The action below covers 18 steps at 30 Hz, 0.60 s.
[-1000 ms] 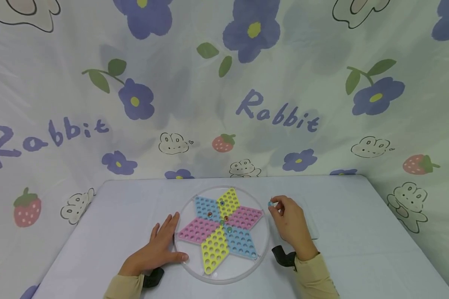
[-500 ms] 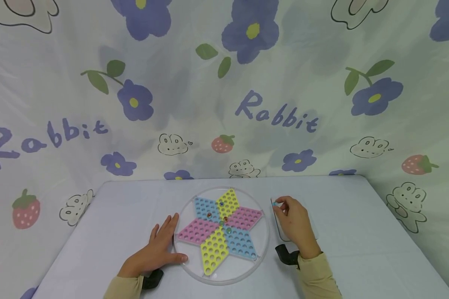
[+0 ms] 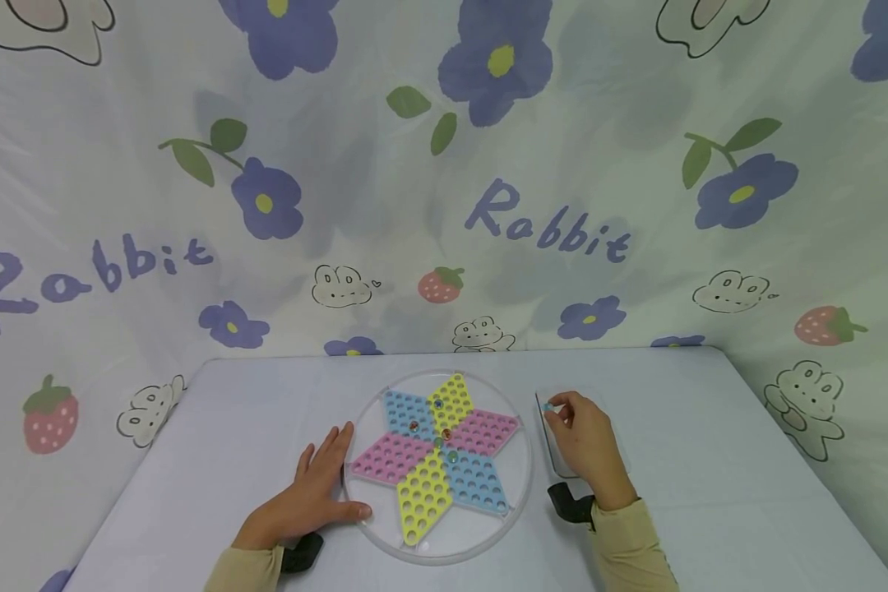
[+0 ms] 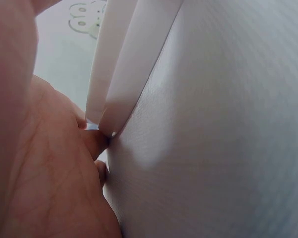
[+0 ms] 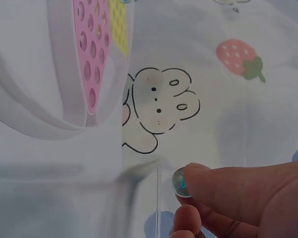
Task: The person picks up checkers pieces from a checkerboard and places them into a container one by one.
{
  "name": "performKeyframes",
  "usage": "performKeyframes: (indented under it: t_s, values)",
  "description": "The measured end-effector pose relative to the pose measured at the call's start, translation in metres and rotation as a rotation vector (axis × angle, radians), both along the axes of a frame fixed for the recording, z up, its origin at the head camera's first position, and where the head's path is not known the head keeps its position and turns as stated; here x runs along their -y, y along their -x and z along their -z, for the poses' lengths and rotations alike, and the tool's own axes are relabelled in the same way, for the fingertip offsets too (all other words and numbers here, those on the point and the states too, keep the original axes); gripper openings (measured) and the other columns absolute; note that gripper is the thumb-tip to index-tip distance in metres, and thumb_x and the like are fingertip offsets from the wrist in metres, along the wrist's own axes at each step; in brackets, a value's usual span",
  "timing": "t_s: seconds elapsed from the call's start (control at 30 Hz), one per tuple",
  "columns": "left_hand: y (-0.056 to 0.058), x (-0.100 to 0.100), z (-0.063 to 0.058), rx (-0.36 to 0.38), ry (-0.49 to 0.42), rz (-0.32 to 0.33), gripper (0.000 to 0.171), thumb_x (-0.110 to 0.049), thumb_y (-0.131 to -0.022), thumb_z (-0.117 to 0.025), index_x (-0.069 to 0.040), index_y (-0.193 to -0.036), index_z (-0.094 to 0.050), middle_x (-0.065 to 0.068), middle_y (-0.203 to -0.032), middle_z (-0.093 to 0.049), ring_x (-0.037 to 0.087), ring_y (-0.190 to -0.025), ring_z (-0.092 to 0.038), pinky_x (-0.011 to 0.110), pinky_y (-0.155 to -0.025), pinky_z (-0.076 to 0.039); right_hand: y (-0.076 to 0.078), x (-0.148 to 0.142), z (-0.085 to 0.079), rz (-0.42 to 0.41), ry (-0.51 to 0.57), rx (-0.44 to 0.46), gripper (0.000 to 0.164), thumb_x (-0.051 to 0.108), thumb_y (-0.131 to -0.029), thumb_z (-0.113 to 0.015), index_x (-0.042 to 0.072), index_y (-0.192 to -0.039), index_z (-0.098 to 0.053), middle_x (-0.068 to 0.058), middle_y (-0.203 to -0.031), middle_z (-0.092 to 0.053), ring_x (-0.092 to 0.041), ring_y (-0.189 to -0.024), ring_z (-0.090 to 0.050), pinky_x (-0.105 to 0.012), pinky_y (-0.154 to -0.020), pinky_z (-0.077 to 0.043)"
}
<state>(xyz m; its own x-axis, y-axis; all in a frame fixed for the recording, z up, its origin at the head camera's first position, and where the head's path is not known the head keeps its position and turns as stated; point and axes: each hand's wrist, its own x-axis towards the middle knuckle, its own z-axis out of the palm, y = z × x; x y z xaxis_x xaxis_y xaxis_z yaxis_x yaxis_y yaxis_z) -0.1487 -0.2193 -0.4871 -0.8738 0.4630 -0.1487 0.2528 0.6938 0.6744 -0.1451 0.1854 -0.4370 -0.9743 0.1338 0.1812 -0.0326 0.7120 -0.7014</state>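
A round Chinese checkers board lies on the table, with a star of yellow, pink and blue points inside a clear rim. Several glass marbles sit in its holes around the middle, one of them a reddish marble. My left hand rests at the board's left side, fingers extended and thumb on the rim; the left wrist view shows fingertips against the white rim. With thumb and fingertips my right hand pinches a clear blue-tinted marble, close over the left edge of a clear container.
The container stands right of the board, partly covered by the right hand. Black wrist mounts sit under both wrists. Behind the white table hangs a curtain printed with flowers, rabbits and strawberries.
The right hand has shifted slightly right with the marble, from beside the board's rim to over the container's left edge. The left hand and the board have stayed in place.
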Motion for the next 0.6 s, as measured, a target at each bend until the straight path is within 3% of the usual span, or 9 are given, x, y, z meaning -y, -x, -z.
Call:
performKeyframes:
  t_s: [0.6]
  values:
    - [-0.001, 0.000, -0.001, 0.005, -0.010, 0.003, 0.126, -0.047, -0.079, -0.083, 0.004, -0.159, 0.000, 0.026, -0.166, -0.003, 0.045, -0.151, 0.008, 0.064, -0.112, 0.015, 0.004, -0.004, 0.011, -0.008, -0.024, 0.051, 0.019, 0.007, -0.093, -0.067, -0.005, -0.108, -0.068, -0.006, -0.080, -0.058, -0.017, -0.069, -0.051, -0.030, -0.060, -0.043]
